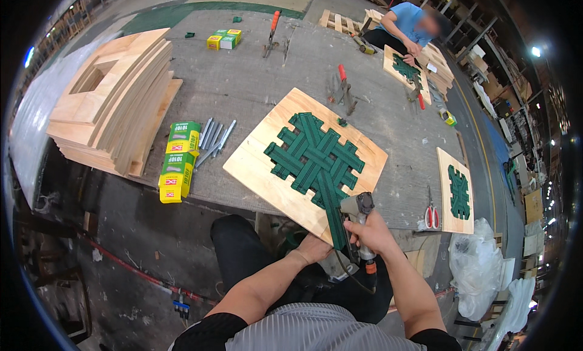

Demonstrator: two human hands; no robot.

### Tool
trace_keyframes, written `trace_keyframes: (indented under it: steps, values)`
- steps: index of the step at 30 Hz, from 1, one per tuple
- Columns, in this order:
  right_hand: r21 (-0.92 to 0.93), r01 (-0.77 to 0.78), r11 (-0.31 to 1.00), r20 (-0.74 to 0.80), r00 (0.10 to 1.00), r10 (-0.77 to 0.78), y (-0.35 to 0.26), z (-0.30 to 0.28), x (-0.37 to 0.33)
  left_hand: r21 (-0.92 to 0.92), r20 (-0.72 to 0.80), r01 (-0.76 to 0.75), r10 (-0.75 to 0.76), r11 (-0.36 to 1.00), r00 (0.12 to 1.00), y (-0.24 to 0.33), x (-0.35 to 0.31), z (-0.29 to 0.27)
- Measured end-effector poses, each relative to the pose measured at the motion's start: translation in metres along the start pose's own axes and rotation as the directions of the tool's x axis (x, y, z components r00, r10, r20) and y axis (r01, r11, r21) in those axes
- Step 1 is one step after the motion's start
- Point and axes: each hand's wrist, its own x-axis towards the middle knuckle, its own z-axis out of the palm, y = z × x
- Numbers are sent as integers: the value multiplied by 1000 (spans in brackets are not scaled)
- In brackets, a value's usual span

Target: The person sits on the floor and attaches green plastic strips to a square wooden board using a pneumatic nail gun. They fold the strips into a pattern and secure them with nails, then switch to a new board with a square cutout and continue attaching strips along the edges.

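Note:
A square wooden board [258, 162] lies at an angle on the table, its near corner past the front edge. Dark green webbing straps [313, 156] cross over and under each other on its middle, and one long strap [331, 214] runs down to the near corner. My right hand [375, 232] is wrapped round a staple gun [359, 204], whose head is beside that strap; whether it touches is unclear. At the board's near edge, by the strap's loose end, is my left hand [312, 249]; its fingers are mostly hidden.
Wooden frames [109, 102] are stacked at the left beside staple boxes [176, 168] and staple strips [214, 138]. Red-handled pliers [345, 83] lie beyond the board. At right are scissors [431, 214] and another webbed board [449, 187]. A co-worker [404, 29] handles a board across the table.

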Motion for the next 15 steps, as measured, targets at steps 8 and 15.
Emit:
trace_keyframes:
  steps: [8,15]
  values:
    - [-30,36,999,16,999,-36,-6,10,-2,36,87,50,-53,998,995,-7,-3,5]
    - [-4,8,1000,6,1000,-8,8,19,-2,-12,52,27,-26,1000,998,-5,-3,7]
